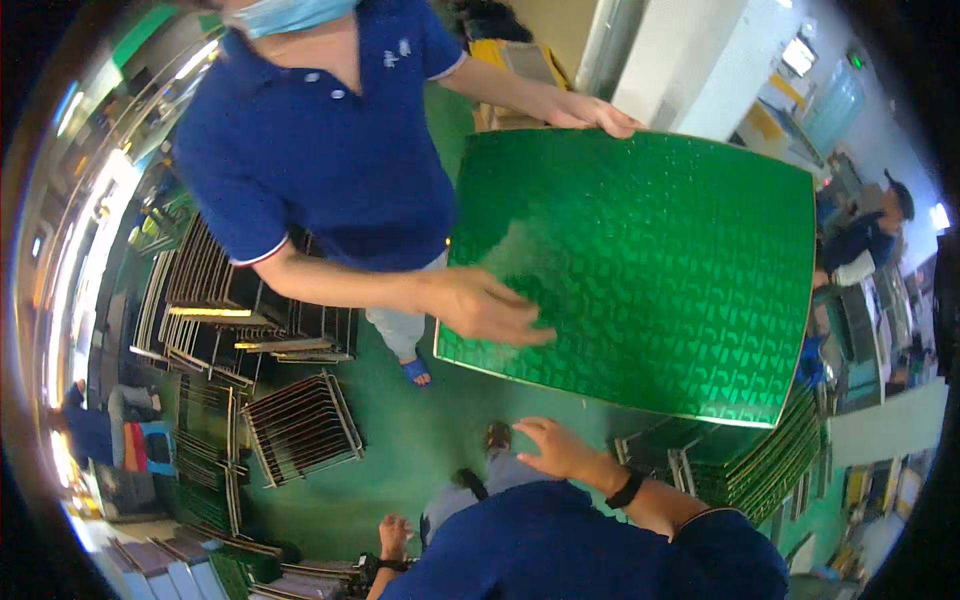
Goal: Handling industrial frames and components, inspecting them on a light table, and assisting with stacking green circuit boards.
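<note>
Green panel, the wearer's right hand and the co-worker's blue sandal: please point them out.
Green panel (660,285), head view: its patterned face.
Wearer's right hand (562,452), head view: its middle.
Blue sandal (415,370), head view: its strap.

Large panel (680,270), right of centre: glossy green, rows of small repeated shapes in lighter green, thin pale edge
Co-worker's shirt (320,170), upper left: dark blue, white buttons (338,94), small white emblem (398,52), white-and-red sleeve cuff (262,252)
Mask (295,14), top edge: pale blue
Slipper (416,371), left of centre: blue
Floor (390,440), lower middle: green
Stacked panels (765,450), lower right: green, yellowish edges
Wearer's shirt (560,550), bottom edge: dark blue
Wristband (627,488), lower middle: black
</note>
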Demonstrator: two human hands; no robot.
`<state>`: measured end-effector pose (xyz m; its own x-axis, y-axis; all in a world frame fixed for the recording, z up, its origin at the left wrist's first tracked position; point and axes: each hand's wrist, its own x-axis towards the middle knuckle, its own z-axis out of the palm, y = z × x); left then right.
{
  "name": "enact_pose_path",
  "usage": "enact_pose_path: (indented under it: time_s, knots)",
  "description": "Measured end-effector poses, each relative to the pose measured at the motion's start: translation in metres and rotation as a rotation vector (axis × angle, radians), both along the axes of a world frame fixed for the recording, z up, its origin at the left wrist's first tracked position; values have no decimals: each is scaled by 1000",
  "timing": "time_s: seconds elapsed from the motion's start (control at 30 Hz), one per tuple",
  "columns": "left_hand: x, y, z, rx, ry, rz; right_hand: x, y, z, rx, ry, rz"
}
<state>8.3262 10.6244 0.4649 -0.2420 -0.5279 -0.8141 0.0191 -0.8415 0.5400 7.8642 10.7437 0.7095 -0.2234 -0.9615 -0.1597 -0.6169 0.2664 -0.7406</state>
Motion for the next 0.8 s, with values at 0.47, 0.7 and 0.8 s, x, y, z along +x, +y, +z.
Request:
enact_pose_path:
  time_s: [0.47, 0.7, 0.8]
  knots:
    - [-36, -194, -4, 147, -33, -392, 44, -16, 47, -71, -348, -635]
    - [-42, -219, -48, 53, -93, -553, 50, -31, 55, -130, -483, -672]
    - [-81, -210, -3, -63, -244, -553, 59, -47, 44, -367, -621, -902]
